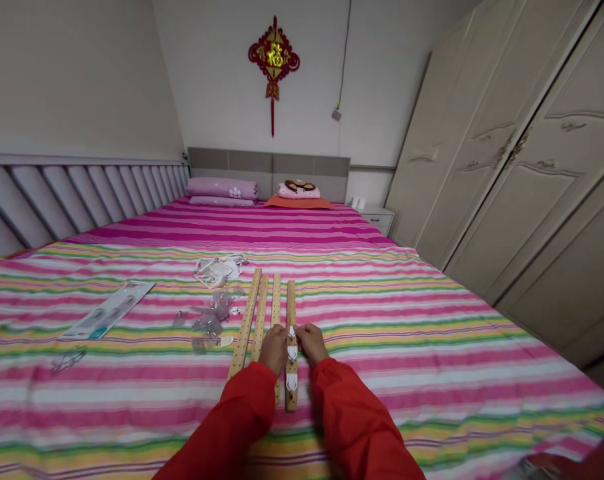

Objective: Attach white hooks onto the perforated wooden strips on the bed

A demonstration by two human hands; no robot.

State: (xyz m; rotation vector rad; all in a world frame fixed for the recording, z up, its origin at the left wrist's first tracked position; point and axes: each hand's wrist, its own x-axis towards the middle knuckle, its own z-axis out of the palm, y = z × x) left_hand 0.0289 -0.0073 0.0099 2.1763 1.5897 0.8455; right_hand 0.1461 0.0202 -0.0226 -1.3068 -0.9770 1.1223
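A narrow wooden strip [291, 301] lies lengthwise on the bed, between my two hands. Two white hooks sit on its near half: the nearest hook [292, 383] and a middle hook [292, 353], each with a small metal piece. My left hand [274, 351] and my right hand [313, 344] meet at a third, farther white hook [291, 332] on the strip, fingers closed in a pinch at its sides. The fingertips partly cover this hook. Left of it lie three more strips with rows of holes, among them the leftmost strip [245, 325].
Left of the strips lie clear plastic packaging pieces [211, 321], a heap of white items [218, 269] and a flat packet [108, 311]. The striped bedspread [422, 373] spreads all round. A bed rail [92, 200] borders the left; wardrobes [527, 180] stand right.
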